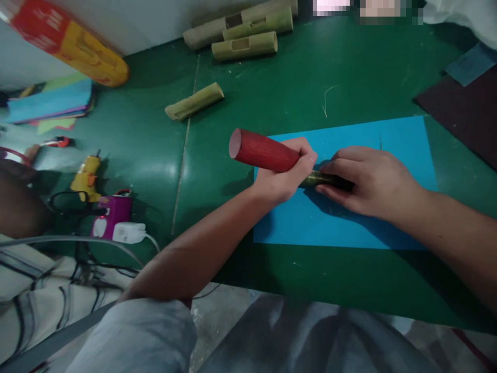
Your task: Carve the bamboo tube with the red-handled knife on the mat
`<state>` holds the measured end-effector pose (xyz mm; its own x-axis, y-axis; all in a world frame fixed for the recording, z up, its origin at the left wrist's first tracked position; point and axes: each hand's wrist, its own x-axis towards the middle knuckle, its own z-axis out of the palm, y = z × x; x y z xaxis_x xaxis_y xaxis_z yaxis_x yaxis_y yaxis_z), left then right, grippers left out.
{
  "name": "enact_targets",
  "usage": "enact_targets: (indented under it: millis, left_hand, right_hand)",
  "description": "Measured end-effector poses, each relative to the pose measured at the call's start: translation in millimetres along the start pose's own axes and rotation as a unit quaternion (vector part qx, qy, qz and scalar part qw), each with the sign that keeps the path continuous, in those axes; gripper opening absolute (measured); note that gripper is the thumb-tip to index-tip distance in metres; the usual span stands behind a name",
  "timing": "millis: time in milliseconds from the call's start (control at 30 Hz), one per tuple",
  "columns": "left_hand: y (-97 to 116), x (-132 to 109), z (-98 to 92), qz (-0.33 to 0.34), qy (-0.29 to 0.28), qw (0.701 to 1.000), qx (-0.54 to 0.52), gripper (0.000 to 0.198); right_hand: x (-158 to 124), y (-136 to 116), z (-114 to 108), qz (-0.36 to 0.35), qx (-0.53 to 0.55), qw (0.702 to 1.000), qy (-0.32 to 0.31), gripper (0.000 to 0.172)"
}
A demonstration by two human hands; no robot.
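My left hand (287, 173) is wrapped round the lower end of a red cylinder (262, 150), which juts up and to the left. My right hand (365, 178) presses curled fingers onto a dark green-brown tube (320, 179) that lies between both hands. Both hands rest over a blue paper sheet (388, 140) spread on the green table (272, 93). Whether the red cylinder and the dark tube are one piece is hidden by my fingers.
Several cut bamboo pieces (244, 46) lie at the table's far edge, one more bamboo piece (194, 102) nearer. A yellow glue gun (86, 177), a purple device (112, 212), a white plug (130, 233) and stacked coloured paper (50, 101) sit left. A dark sheet (462, 114) lies right.
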<state>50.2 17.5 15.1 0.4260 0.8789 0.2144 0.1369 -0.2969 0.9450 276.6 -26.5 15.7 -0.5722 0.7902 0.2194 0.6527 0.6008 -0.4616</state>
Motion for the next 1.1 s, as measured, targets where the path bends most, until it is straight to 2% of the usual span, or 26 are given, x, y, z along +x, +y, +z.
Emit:
enact_targets:
  millis: [100,233,333,400,500,567,733,933,1100]
  left_hand:
    - [0,0,-2.1,0.021,-0.013,1.0,-0.001,0.054]
    - [5,-1,-8.1,0.024,-0.054,0.998,0.012,0.039]
    - [6,-3,-10.1,0.018,-0.09,0.996,-0.01,0.038]
    - [4,-3,-8.5,0.017,-0.074,0.997,-0.029,0.039]
    - [1,-2,-3.5,0.024,-0.008,0.998,-0.051,0.04]
    - [0,0,-0.9,0.02,0.005,0.999,-0.038,0.041]
    - [-3,0,0.5,0.015,0.0,1.0,-0.005,0.05]
    - [-1,-2,-0.1,0.018,-0.01,1.0,-0.004,0.039]
    - [6,-1,-6.5,0.005,-0.047,0.999,0.012,0.034]
  right_hand:
    - [0,0,0,0.0,0.007,1.0,-0.004,0.036]
    - [-1,1,-1,-0.004,0.017,1.0,-0.006,0.034]
    - [-1,1,-2,-0.008,0.022,1.0,-0.004,0.031]
    - [0,1,-2,-0.009,0.024,1.0,-0.003,0.029]
    - [0,2,-3,0.001,0.023,1.0,-0.003,0.027]
    - [0,2,-3,0.004,0.023,1.0,-0.003,0.028]
    - [-1,4,-2,-0.001,0.015,1.0,-0.004,0.03]
    - [-1,4,-2,-0.004,0.007,1.0,-0.004,0.031]
    - [-2,3,-1,-0.012,0.015,1.0,0.0,0.032]
